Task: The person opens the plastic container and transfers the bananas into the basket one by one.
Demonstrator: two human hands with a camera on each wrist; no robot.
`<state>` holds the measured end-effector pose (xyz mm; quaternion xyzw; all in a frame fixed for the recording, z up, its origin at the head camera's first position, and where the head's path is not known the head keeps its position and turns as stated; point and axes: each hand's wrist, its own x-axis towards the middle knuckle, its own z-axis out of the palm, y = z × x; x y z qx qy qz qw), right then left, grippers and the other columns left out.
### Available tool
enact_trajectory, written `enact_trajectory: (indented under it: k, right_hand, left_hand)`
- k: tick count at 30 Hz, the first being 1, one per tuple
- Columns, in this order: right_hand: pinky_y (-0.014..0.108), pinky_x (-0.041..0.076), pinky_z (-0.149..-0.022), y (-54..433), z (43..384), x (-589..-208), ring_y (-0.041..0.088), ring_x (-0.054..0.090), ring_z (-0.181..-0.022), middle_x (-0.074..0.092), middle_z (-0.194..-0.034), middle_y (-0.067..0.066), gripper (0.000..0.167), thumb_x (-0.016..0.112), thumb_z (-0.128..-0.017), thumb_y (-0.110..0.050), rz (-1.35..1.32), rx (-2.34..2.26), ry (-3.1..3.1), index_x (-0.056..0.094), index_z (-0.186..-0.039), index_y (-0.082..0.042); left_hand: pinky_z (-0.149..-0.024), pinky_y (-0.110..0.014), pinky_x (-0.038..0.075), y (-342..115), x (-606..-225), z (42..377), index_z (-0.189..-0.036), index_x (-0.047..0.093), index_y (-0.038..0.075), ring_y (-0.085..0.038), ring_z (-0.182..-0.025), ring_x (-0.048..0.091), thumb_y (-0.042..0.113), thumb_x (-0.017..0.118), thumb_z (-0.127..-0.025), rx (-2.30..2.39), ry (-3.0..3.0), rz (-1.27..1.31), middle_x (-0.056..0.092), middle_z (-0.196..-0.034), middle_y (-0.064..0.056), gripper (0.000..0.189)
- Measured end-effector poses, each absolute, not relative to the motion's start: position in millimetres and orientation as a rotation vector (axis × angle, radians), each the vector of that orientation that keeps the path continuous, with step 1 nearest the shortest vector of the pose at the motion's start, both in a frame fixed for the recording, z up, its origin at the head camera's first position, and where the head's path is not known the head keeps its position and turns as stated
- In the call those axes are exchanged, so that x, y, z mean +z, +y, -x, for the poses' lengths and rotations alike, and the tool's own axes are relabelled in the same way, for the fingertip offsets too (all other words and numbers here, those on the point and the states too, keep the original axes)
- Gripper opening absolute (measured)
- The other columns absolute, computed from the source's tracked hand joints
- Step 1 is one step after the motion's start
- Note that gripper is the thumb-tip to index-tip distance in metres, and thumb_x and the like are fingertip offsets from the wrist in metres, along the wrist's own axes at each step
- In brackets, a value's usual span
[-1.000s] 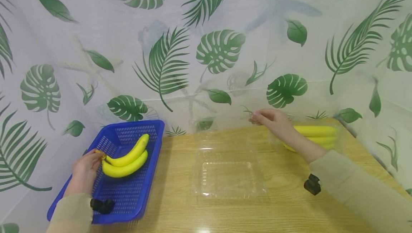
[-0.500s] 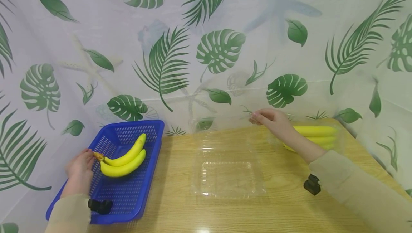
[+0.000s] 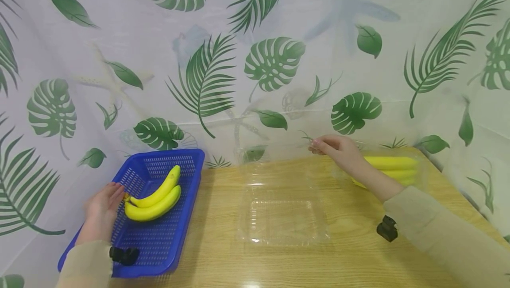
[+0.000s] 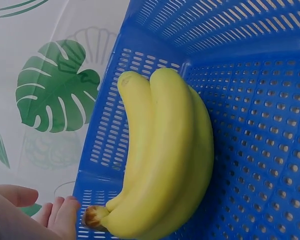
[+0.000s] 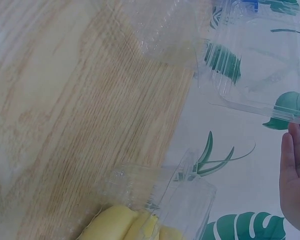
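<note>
A bunch of yellow bananas lies in the blue perforated basket. Its brown stem points toward my left hand, which is beside it at the basket's left side with relaxed fingers. A small gap shows between those fingers and the stem in the left wrist view. My right hand pinches the raised lid edge of a clear plastic clamshell container. The container's lid stands up at the back, and its base rests on the wooden table.
Behind my right forearm, a second clear container with yellow bananas inside stands at the table's back right. A white curtain with green leaf prints hangs right behind the table.
My left hand has let go of the banana stem and drawn slightly left. The bananas have shifted a little to the left in the basket. My right hand keeps its place on the lid.
</note>
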<state>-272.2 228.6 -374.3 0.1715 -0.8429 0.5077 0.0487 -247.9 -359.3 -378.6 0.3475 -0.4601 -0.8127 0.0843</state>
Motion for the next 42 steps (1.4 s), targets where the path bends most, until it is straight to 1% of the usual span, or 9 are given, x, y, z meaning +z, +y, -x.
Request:
enact_trajectory:
  k: [4,7,13,19,22,24,29,33,42]
  right_hand:
    - [0.011,0.059,-0.092,228.1,271.4,-373.1,-0.011,0.069,-0.098,0.074,-0.125,0.029,0.035,0.055,-0.112,-0.019,-0.51,1.539,-2.579,0.07,-0.125,0.009]
    - [0.013,0.059,-0.093,227.6,270.9,-372.5,-0.009,0.07,-0.099,0.074,-0.125,0.029,0.035,0.055,-0.112,-0.02,-0.502,1.548,-2.58,0.07,-0.125,0.009]
    - [0.011,0.059,-0.093,226.5,271.0,-371.8,-0.008,0.07,-0.099,0.074,-0.125,0.03,0.035,0.055,-0.112,-0.02,-0.501,1.577,-2.572,0.07,-0.125,0.01]
    - [0.015,0.061,-0.095,226.4,270.7,-371.9,-0.009,0.07,-0.099,0.073,-0.126,0.031,0.034,0.055,-0.112,-0.018,-0.514,1.591,-2.559,0.069,-0.126,0.01]
    - [0.017,0.061,-0.095,226.4,270.5,-371.5,-0.009,0.07,-0.099,0.073,-0.126,0.031,0.035,0.055,-0.112,-0.019,-0.51,1.583,-2.564,0.07,-0.126,0.01]
    - [0.016,0.061,-0.096,226.4,270.3,-371.4,-0.009,0.07,-0.099,0.073,-0.126,0.031,0.035,0.055,-0.112,-0.019,-0.509,1.58,-2.568,0.07,-0.126,0.009]
    - [0.015,0.06,-0.094,226.2,270.5,-372.0,-0.008,0.07,-0.1,0.074,-0.126,0.029,0.035,0.056,-0.112,-0.02,-0.505,1.563,-2.58,0.07,-0.127,0.008]
    - [0.013,0.06,-0.093,225.7,270.8,-371.8,-0.006,0.071,-0.1,0.075,-0.125,0.028,0.035,0.056,-0.112,-0.021,-0.51,1.547,-2.584,0.071,-0.127,0.008]
    - [0.012,0.059,-0.094,225.7,270.1,-371.4,-0.011,0.069,-0.098,0.074,-0.126,0.028,0.036,0.056,-0.112,-0.021,-0.51,1.56,-2.589,0.069,-0.127,0.01]
  left_hand:
    - [-0.117,-0.019,0.044,-358.7,-379.3,246.3,-0.167,0.03,0.019,-0.006,-0.137,0.06,0.005,0.058,-0.106,-2.467,-1.374,-1.023,0.07,-0.129,0.012,0.068]
    - [-0.115,-0.018,0.046,-356.7,-380.0,246.0,-0.167,0.032,0.018,-0.001,-0.114,0.067,0.007,0.059,-0.106,-2.478,-1.43,-0.997,0.071,-0.1,0.014,0.067]
    - [-0.121,-0.016,0.039,-348.2,-375.0,248.5,-0.167,0.029,0.021,-0.006,-0.154,0.042,0.01,0.055,-0.108,-2.517,-1.49,-0.965,0.041,-0.165,0.014,0.066]
    - [-0.127,-0.019,0.031,-342.8,-368.3,249.9,-0.169,0.021,0.021,-0.009,-0.162,0.027,0.009,0.051,-0.11,-2.632,-1.479,-0.89,0.018,-0.176,0.008,0.068]
    - [-0.127,-0.02,0.032,-338.4,-365.6,250.2,-0.169,0.021,0.022,-0.008,-0.161,0.029,0.01,0.054,-0.109,-2.644,-1.512,-0.88,0.025,-0.174,0.01,0.069]
    - [-0.126,-0.02,0.033,-335.1,-364.9,250.8,-0.169,0.022,0.022,-0.008,-0.16,0.032,0.011,0.056,-0.109,-2.639,-1.537,-0.875,0.05,-0.161,0.01,0.069]
    - [-0.122,-0.021,0.038,-326.9,-362.5,250.0,-0.169,0.024,0.019,-0.007,-0.124,0.066,0.013,0.059,-0.108,-2.644,-1.608,-0.828,0.073,-0.087,0.011,0.071]
    - [-0.121,-0.023,0.041,-319.6,-359.5,249.2,-0.168,0.024,0.017,-0.006,-0.095,0.073,0.012,0.061,-0.107,-2.669,-1.647,-0.774,0.076,-0.083,0.009,0.072]
    - [-0.125,-0.026,0.036,-300.4,-351.9,247.2,-0.169,0.021,0.012,-0.005,-0.1,0.073,0.014,0.058,-0.109,-2.715,-1.748,-0.591,0.078,-0.091,0.011,0.07]
